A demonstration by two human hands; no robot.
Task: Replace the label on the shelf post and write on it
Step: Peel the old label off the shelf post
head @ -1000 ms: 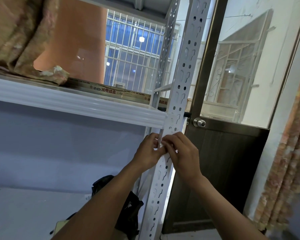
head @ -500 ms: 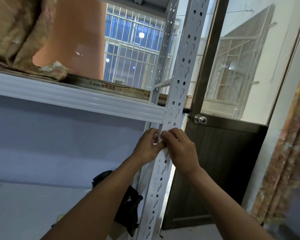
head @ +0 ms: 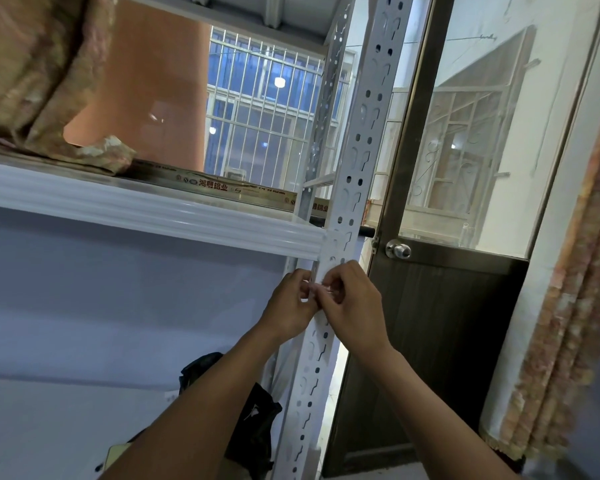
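Left hand (head: 289, 308) and right hand (head: 354, 306) pinch a small label (head: 318, 288) against the post (head: 364, 150), under the shelf (head: 146, 209); a door (head: 430, 341) stands behind.

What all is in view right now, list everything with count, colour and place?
shelf post: one, white, perforated, upright at centre
label: one, pale, on the post between the fingertips, mostly hidden
shelf: one, white, left of the post
cloth bundle: one, tan, on the shelf, top left
long box: one, brown, lying on the shelf
door: one, dark brown below, glass above, right of the post
doorknob: one, silver, on the door
curtain: one, pink-tan, far right
bag: one, black, low, left of the post
left hand: one, pinches the label from the left
right hand: one, pinches the label from the right
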